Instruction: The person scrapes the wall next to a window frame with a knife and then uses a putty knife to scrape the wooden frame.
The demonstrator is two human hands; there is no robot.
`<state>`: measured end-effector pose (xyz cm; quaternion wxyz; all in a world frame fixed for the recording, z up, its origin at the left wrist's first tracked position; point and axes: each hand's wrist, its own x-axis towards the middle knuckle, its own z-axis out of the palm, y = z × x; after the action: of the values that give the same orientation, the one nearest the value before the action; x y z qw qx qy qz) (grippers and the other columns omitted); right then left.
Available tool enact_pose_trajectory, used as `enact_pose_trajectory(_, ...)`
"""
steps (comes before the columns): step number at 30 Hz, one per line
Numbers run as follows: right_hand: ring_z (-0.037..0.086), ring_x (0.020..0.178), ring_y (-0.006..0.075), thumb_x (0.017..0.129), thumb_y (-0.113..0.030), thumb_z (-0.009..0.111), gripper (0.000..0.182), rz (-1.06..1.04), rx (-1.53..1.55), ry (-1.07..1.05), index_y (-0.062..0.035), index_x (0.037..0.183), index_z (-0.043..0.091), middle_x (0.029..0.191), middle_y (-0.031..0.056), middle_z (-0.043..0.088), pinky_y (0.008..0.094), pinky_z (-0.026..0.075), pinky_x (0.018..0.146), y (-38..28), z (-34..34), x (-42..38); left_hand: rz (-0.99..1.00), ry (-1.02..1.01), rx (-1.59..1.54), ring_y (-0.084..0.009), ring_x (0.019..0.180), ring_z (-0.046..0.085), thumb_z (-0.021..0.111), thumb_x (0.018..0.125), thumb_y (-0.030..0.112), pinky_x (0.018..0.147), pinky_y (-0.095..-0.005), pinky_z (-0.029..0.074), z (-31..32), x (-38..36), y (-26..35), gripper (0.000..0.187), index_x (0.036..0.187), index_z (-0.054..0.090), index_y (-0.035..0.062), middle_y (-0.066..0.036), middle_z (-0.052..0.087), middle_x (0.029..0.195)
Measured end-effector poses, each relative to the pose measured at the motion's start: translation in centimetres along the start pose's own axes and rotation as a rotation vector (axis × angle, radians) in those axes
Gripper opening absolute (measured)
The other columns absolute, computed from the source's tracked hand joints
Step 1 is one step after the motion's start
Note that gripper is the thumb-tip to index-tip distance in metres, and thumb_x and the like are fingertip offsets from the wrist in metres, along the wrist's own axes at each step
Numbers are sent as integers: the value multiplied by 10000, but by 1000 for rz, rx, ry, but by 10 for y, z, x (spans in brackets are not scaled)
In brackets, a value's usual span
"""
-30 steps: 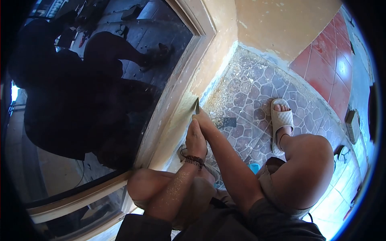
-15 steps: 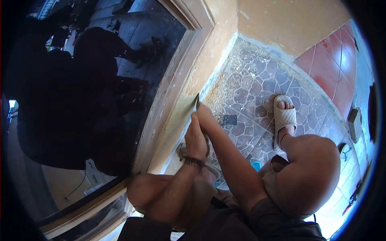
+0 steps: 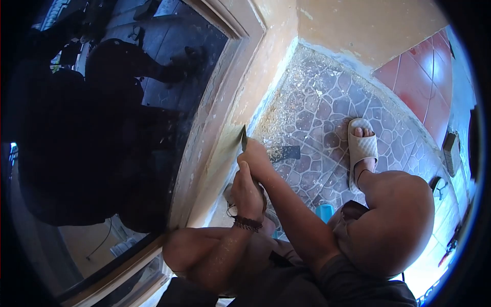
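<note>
A scraper (image 3: 244, 138) is gripped by the right hand (image 3: 255, 156) beside the wall (image 3: 225, 146). The grip of the left hand (image 3: 247, 194) cannot be told.

To our left is the glass pane (image 3: 102, 153), its frame (image 3: 230, 71) along the right edge, then the wall strip (image 3: 264, 69), which meets the paved floor (image 3: 327, 123), where flakes (image 3: 276, 115) lie along the wall's base. At that strip the scraper (image 3: 244, 137) projects forward from our right hand (image 3: 255, 157), and our left hand (image 3: 247, 193) sits just behind, left of our right forearm (image 3: 294, 202). On the floor, a flat piece (image 3: 291, 152) lies just right of the right hand, with our sandal (image 3: 362, 143) farther right, and a block (image 3: 451, 153) beyond it.
</note>
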<state>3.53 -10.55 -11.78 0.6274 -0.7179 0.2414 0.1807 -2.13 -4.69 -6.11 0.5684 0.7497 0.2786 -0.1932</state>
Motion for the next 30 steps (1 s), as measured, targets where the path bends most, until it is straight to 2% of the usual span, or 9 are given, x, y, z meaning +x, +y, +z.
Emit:
enact_pose_trajectory(2, 579, 931, 442, 674, -89, 604, 343, 30, 11, -37, 86, 968, 574, 930, 292, 602, 453, 470, 833, -4, -6, -1, -15, 9, 53, -119, 617, 492, 376, 965, 465, 528, -263, 363, -2, -2, -5, 496, 965, 570, 9, -62, 564, 802)
enact_pose_trajectory(4, 574, 906, 465, 675, -46, 524, 231, -9, 25, 76, 71, 865, 585, 865, 303, 606, 460, 466, 776, 22, 11, 15, -14, 4, 234, -187, 914, 552, 381, 970, 453, 820, -313, 426, 8, -9, 2, 557, 1029, 557, -72, -123, 604, 1011)
enact_pose_trajectory(5, 571, 912, 467, 677, -50, 526, 234, -6, 10, 94, 74, 866, 584, 876, 308, 604, 460, 466, 780, 20, 12, 16, 7, -8, 292, -174, 937, 545, 375, 974, 448, 838, -300, 422, 9, -13, 7, 552, 1088, 543, -66, -104, 592, 1060)
enact_pose_trajectory(8, 572, 972, 441, 699, -78, 541, 284, 112, -40, 82, 73, 939, 566, 963, 309, 598, 447, 461, 829, -4, 10, 6, 16, -25, -119, -156, 809, 566, 363, 960, 495, 668, -260, 468, -2, -4, 0, 521, 1061, 523, 10, -92, 592, 871)
enact_pose_trajectory(14, 548, 1085, 411, 727, -111, 538, 522, 199, 204, -114, 60, 1215, 468, 1136, 295, 566, 425, 440, 923, 16, 15, 10, -116, -42, -50, -97, 621, 553, 367, 962, 481, 466, -221, 426, -12, 7, -2, 481, 1092, 522, 44, -64, 589, 877)
enact_pose_trajectory(17, 592, 976, 419, 703, -45, 505, 423, 195, 202, -44, 68, 1108, 545, 1018, 311, 600, 407, 469, 833, 14, 18, 7, -27, -15, -96, -92, 543, 530, 379, 956, 489, 413, -221, 399, -6, 7, -10, 470, 1039, 535, 54, -42, 574, 770)
enact_pose_trajectory(25, 576, 1012, 422, 708, -33, 508, 400, 162, 169, 34, 78, 1091, 540, 999, 314, 601, 411, 468, 838, 20, 25, 22, -124, 2, 98, -138, 831, 590, 390, 960, 473, 658, -241, 471, -7, 11, 8, 541, 1115, 555, -19, -99, 604, 978)
enact_pose_trajectory(27, 579, 1007, 419, 706, -34, 512, 383, 162, 120, 26, 86, 1069, 544, 990, 312, 603, 413, 469, 832, 15, 22, 19, 16, 51, 139, -150, 853, 589, 401, 956, 475, 693, -252, 470, 1, -3, 10, 552, 1120, 555, -30, -105, 608, 990)
enact_pose_trajectory(30, 586, 996, 417, 699, -36, 520, 357, 191, 66, 21, 97, 1028, 554, 972, 306, 608, 418, 468, 818, 4, 13, 7, 24, 36, -106, -149, 869, 582, 407, 960, 454, 715, -262, 470, 7, -4, 3, 534, 1114, 558, -34, -104, 609, 989)
